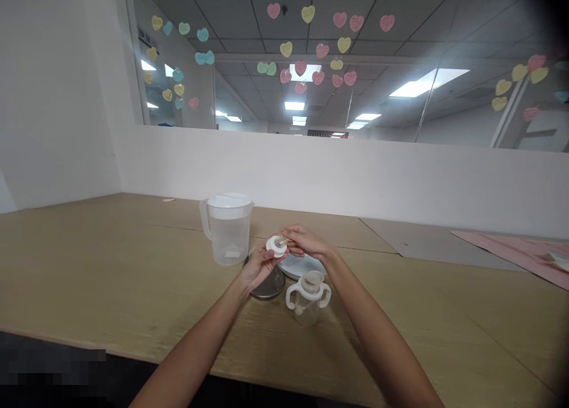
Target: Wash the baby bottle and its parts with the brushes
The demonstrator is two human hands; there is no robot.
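My left hand (258, 265) is closed round a white baby bottle collar (272, 249) with a clear centre that looks like a nipple. Against that clear part, the fingers of my right hand (306, 241) are pinched together; a thin pale piece shows at their tips, too small to name. Below my right wrist, a clear baby bottle (307, 308) with two white handles stands upright with its top uncovered. Under my hands lie a shiny grey metal dish (269, 289) and a white plate (293, 269), both partly hidden.
A translucent pitcher (230, 233) with a white lid stands behind my left hand. Grey sheeting (427, 242) and a pink cloth (502, 251) lie on the wooden table (111, 265) at right. Beyond is a wall with a window (249, 88) bearing heart-shaped notes.
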